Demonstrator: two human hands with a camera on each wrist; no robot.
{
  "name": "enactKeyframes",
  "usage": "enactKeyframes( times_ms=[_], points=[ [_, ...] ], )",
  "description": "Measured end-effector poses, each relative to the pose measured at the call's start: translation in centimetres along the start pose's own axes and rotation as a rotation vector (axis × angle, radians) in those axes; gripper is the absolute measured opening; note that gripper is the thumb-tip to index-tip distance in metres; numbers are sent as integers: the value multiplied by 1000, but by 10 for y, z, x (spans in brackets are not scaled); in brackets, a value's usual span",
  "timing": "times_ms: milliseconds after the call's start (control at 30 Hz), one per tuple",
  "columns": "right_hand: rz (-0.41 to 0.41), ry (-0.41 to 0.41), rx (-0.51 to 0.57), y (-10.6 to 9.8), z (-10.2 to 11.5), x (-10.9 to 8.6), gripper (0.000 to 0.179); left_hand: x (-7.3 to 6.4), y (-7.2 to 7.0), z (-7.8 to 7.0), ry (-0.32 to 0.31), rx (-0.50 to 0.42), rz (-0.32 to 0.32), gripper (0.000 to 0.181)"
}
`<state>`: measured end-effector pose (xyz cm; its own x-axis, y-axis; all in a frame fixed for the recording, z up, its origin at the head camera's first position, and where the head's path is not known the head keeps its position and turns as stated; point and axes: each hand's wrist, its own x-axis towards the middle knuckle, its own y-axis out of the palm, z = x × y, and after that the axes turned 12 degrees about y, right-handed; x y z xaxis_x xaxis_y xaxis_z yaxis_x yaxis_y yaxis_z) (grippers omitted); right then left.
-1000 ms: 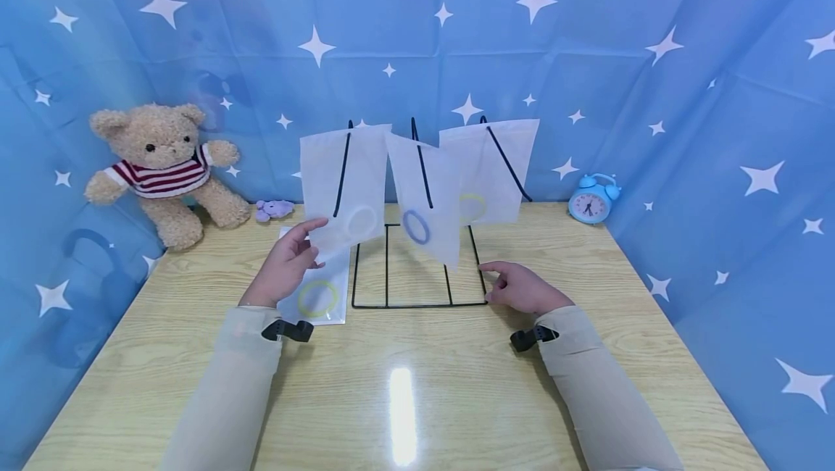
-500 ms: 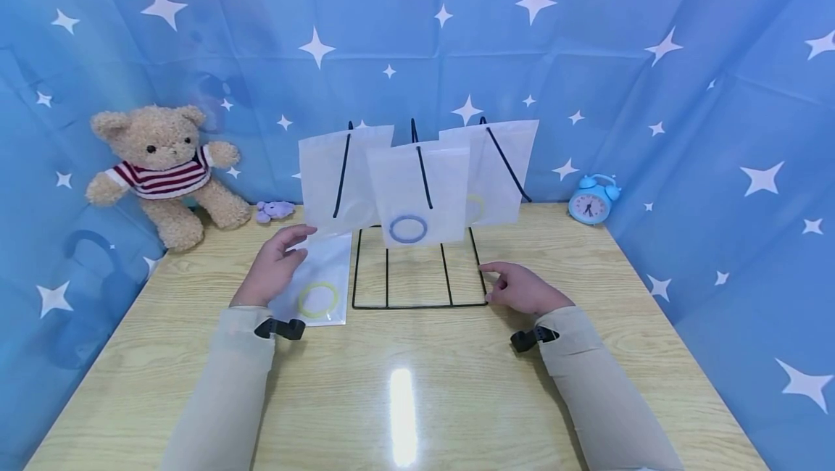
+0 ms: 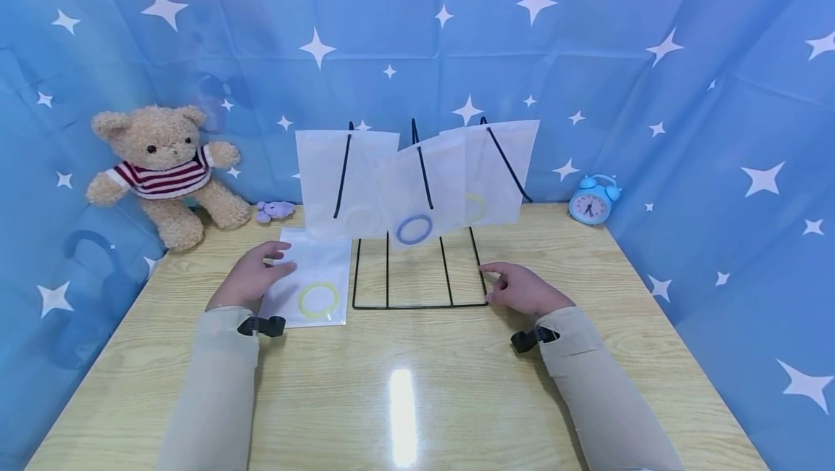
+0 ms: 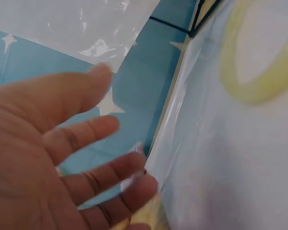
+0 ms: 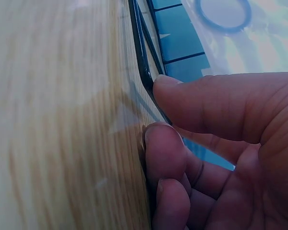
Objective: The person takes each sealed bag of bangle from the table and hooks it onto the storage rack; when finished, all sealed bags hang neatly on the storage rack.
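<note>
My left hand [image 3: 254, 275] hovers over the left part of a clear plastic bag [image 3: 290, 297] with a yellow ring [image 3: 302, 302] inside, lying on the table. Its fingers are spread and relaxed, holding nothing, as the left wrist view shows. My right hand [image 3: 522, 288] pinches the front right corner of a black wire rack's base [image 3: 420, 306]; in the right wrist view the thumb [image 5: 182, 100] lies against the rod. From the rack's arms hang three bags: a left one [image 3: 320, 174], a middle one [image 3: 446, 174] with a purple-blue ring [image 3: 399, 230], and a right one [image 3: 502, 199].
A teddy bear [image 3: 163, 148] in a striped shirt sits at the back left, beside a small purple toy [image 3: 275, 211]. A blue alarm clock [image 3: 590, 204] stands at the back right. A blue starry curtain [image 3: 391, 14] surrounds the wooden table [image 3: 489, 391].
My left hand has moved left and down, away from the hanging left bag. The middle bag has swung round on its arm and the left bag has shifted. My right hand has kept its place.
</note>
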<state>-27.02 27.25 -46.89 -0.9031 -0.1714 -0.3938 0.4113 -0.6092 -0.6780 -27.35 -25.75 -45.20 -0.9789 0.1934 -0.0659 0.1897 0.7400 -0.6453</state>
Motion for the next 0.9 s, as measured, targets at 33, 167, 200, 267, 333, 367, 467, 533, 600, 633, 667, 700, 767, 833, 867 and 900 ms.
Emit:
enactKeyframes(
  times_ms=[33, 167, 200, 267, 333, 367, 467, 533, 600, 633, 667, 700, 767, 833, 867, 900],
  points=[
    [-1, 5, 5, 0, 0, 0, 66, 0, -1, 1, -17, 14, 16, 72],
    [0, 13, 17, -1, 1, 0, 65, -1, -2, 3, -66, 84, 78, 93],
    [1, 12, 20, 0, 1, -1, 66, 0, -2, 3, -80, 102, 88, 97],
    [1, 14, 23, 0, 1, -1, 66, 1, 0, 4, -89, 137, 103, 103],
    [2, 14, 24, 0, 2, -1, 66, 1, 2, 3, -94, 161, 116, 106],
    [2, 14, 24, 0, 2, -2, 66, 1, 3, 3, -93, 181, 122, 107],
    [3, 11, 26, 1, 1, -1, 66, -1, 4, 0, -87, 228, 137, 109],
    [7, 7, 25, 1, 1, -1, 66, -3, 4, -2, -89, 251, 145, 110],
    [6, 7, 18, 1, 1, -1, 66, -5, 4, -4, -97, 268, 153, 111],
    [5, 10, 18, 0, 1, -1, 66, -6, 4, -5, -104, 277, 155, 112],
    [3, 13, 15, 0, 1, -1, 66, -6, 5, -6, -103, 287, 157, 112],
    [1, 16, 14, 0, 2, -1, 66, -7, 5, -8, -101, 300, 158, 113],
    [-2, 19, 14, 0, 2, -1, 66, -7, 6, -9, -95, 325, 155, 114],
    [-4, 16, 17, 0, 1, -1, 65, -7, 8, -11, -92, 350, 149, 113],
    [-4, 12, 15, 0, 1, -1, 65, -6, 9, -12, -89, 358, 146, 113],
    [-5, 9, 15, 0, 1, -1, 65, -6, 9, -12, -88, 366, 144, 113]
  ],
)
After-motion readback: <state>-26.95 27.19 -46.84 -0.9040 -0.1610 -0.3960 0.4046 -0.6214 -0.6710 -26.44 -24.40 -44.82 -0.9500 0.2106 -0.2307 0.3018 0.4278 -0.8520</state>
